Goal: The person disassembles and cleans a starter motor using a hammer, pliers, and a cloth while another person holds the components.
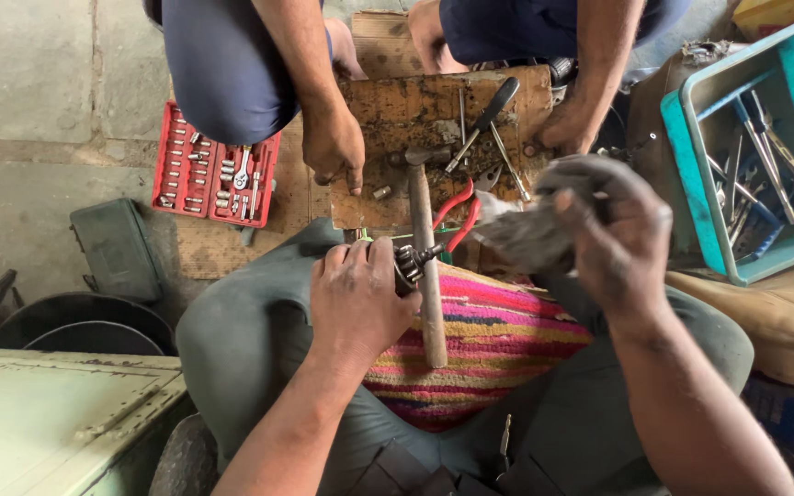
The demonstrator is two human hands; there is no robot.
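Note:
My left hand is closed around a small dark metal part with a toothed end, held over my lap. My right hand grips a dirty grey rag to the right of it, a little higher. A hammer with a wooden handle lies between my hands, its head resting on a stained wooden board. A striped multicoloured cloth covers my lap beneath the hammer handle.
Another person crouches across the board, one hand and the other hand resting on it. Screwdrivers and red-handled pliers lie there. A red socket set case sits left; a teal crate of tools right.

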